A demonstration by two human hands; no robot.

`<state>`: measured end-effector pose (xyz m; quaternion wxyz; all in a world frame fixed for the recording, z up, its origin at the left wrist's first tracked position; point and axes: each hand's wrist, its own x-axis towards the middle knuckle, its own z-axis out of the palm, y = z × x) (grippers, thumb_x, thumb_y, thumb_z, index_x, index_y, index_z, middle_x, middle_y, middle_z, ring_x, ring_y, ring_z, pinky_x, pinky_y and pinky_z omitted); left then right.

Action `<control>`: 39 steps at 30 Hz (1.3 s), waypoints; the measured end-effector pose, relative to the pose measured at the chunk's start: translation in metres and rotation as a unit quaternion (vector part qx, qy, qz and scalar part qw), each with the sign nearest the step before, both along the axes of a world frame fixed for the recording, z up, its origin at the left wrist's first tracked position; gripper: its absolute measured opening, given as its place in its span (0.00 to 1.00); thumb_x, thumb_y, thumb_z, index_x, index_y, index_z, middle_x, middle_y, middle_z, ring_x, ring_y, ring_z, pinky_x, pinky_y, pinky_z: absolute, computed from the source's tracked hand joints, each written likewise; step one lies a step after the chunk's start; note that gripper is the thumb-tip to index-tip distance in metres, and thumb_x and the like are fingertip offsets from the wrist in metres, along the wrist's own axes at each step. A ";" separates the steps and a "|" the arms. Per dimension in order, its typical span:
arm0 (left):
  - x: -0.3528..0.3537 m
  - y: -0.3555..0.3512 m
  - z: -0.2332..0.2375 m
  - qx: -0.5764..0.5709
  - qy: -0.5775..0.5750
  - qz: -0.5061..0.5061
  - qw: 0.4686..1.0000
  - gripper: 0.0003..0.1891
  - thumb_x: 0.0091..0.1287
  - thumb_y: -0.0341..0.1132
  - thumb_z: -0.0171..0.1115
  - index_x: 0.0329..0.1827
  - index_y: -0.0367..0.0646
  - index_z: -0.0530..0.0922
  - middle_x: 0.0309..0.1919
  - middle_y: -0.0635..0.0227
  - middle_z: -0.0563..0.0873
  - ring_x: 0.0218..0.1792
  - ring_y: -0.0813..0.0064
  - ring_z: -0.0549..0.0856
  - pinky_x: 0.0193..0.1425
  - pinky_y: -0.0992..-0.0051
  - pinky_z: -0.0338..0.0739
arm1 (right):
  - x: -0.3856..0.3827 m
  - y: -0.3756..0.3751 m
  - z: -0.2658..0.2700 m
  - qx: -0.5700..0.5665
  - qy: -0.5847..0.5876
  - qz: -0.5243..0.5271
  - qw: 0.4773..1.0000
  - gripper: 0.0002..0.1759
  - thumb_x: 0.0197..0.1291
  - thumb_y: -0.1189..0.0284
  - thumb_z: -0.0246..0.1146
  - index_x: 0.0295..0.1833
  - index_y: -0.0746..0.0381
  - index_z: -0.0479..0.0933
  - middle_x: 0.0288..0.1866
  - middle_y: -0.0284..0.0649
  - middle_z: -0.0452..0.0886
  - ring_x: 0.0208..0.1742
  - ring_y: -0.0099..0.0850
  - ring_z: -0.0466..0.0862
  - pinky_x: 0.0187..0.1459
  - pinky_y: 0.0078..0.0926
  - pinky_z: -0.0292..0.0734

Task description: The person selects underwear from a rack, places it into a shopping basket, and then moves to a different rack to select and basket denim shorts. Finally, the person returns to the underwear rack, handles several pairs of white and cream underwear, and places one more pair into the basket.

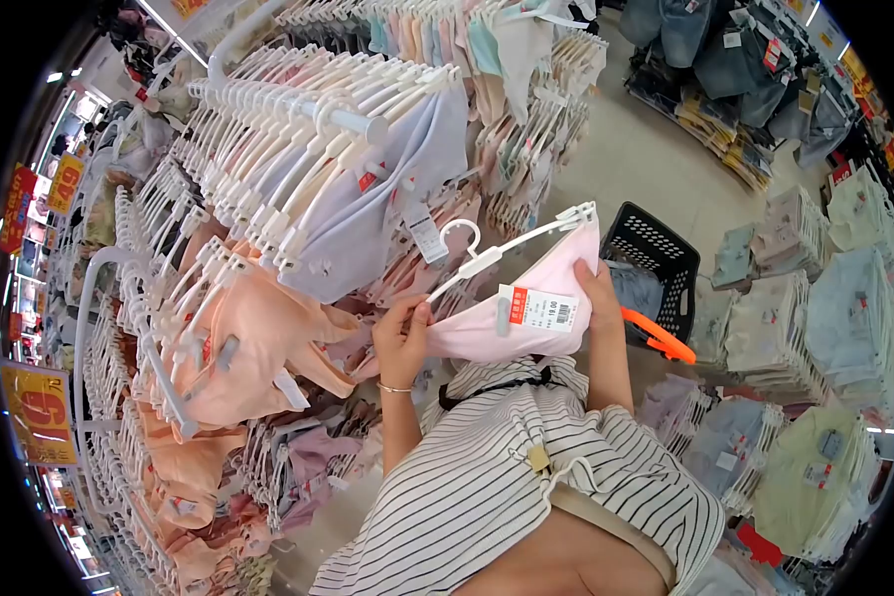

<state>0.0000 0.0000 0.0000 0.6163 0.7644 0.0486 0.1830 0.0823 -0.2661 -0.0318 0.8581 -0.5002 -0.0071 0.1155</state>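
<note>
A pale pink pair of briefs (457, 331) hangs from a white clip hanger (482, 260) in front of my striped top. My left hand (401, 336), a thin bracelet at its wrist, is closed on the left end of the briefs near the hanger's clip. On the other side, my right hand (598, 290) grips the right edge of the fabric, its fingers partly behind it. A red and white price tag (537, 308) and a grey security tag (504, 316) lie on the front of the briefs.
To the left, rails carry lavender briefs (377, 199) and peach briefs (258, 343) on white hangers. A black shopping basket (656, 243) with an orange handle (661, 336) stands right of my hands, dark clothing inside. More hanging underwear (854, 308) lines the right side.
</note>
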 end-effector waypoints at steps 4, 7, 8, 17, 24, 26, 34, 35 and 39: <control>0.000 0.001 0.005 0.028 -0.016 0.015 0.999 0.06 0.63 0.30 0.58 0.37 0.36 0.79 0.20 0.73 0.79 0.21 0.88 0.73 0.24 0.87 0.66 | -0.003 0.004 0.007 0.017 0.003 -0.029 0.999 0.25 0.59 0.57 0.60 0.50 0.69 0.72 0.41 0.38 0.80 0.39 0.23 0.80 0.41 0.20 0.75; -0.005 -0.003 0.002 0.039 -0.017 0.019 0.999 0.06 0.63 0.30 0.59 0.37 0.36 0.79 0.20 0.72 0.78 0.21 0.87 0.73 0.24 0.86 0.65 | -0.008 0.001 0.013 0.040 0.012 -0.056 0.998 0.25 0.61 0.57 0.58 0.51 0.68 0.71 0.41 0.38 0.80 0.39 0.23 0.80 0.41 0.20 0.75; -0.005 -0.004 0.001 0.044 -0.020 0.019 0.999 0.06 0.63 0.30 0.59 0.37 0.36 0.79 0.20 0.72 0.78 0.21 0.87 0.73 0.24 0.86 0.65 | -0.007 0.001 0.016 0.050 0.013 -0.068 0.996 0.25 0.61 0.56 0.57 0.51 0.68 0.71 0.41 0.38 0.80 0.39 0.23 0.80 0.41 0.20 0.75; -0.005 -0.005 -0.013 0.102 0.003 0.038 0.994 0.07 0.62 0.31 0.59 0.38 0.36 0.78 0.21 0.68 0.80 0.21 0.81 0.77 0.26 0.82 0.69 | 0.010 -0.005 0.005 -0.171 -0.012 -0.123 0.977 0.18 0.61 0.68 0.58 0.51 0.69 0.70 0.41 0.39 0.80 0.38 0.22 0.78 0.41 0.17 0.73; 0.007 -0.003 -0.064 0.164 0.091 0.030 0.982 0.08 0.63 0.32 0.58 0.36 0.35 0.77 0.21 0.64 0.80 0.22 0.79 0.77 0.29 0.80 0.71 | 0.012 -0.016 -0.076 -0.408 -0.028 -0.073 0.910 0.18 0.58 0.73 0.57 0.51 0.70 0.66 0.40 0.47 0.78 0.39 0.29 0.78 0.41 0.25 0.72; 0.007 0.003 -0.079 0.186 0.091 0.057 0.977 0.07 0.63 0.32 0.57 0.36 0.36 0.78 0.21 0.63 0.81 0.22 0.76 0.79 0.29 0.78 0.72 | 0.004 -0.017 -0.079 -0.410 0.004 -0.040 0.911 0.20 0.59 0.70 0.58 0.53 0.67 0.65 0.36 0.46 0.78 0.37 0.30 0.77 0.40 0.27 0.73; 0.010 0.014 -0.099 0.326 0.106 0.135 0.930 0.07 0.62 0.35 0.56 0.35 0.41 0.78 0.23 0.60 0.82 0.26 0.60 0.82 0.29 0.68 0.73 | 0.002 -0.025 -0.105 -0.396 -0.009 -0.007 0.918 0.17 0.61 0.65 0.57 0.51 0.64 0.69 0.37 0.44 0.79 0.37 0.29 0.77 0.41 0.26 0.72; 0.011 0.016 -0.101 0.328 0.118 0.149 0.926 0.07 0.62 0.35 0.56 0.35 0.41 0.78 0.23 0.60 0.82 0.26 0.59 0.82 0.29 0.68 0.73 | 0.002 -0.024 -0.106 -0.399 -0.007 -0.003 0.917 0.17 0.61 0.64 0.57 0.50 0.64 0.69 0.37 0.44 0.79 0.37 0.29 0.77 0.41 0.26 0.72; 0.015 0.027 -0.105 0.298 0.124 0.167 0.932 0.07 0.62 0.37 0.55 0.34 0.45 0.78 0.24 0.55 0.81 0.28 0.52 0.81 0.30 0.60 0.73 | 0.001 -0.023 -0.100 -0.387 -0.002 0.016 0.922 0.17 0.62 0.63 0.56 0.50 0.64 0.70 0.38 0.44 0.79 0.38 0.29 0.77 0.43 0.25 0.72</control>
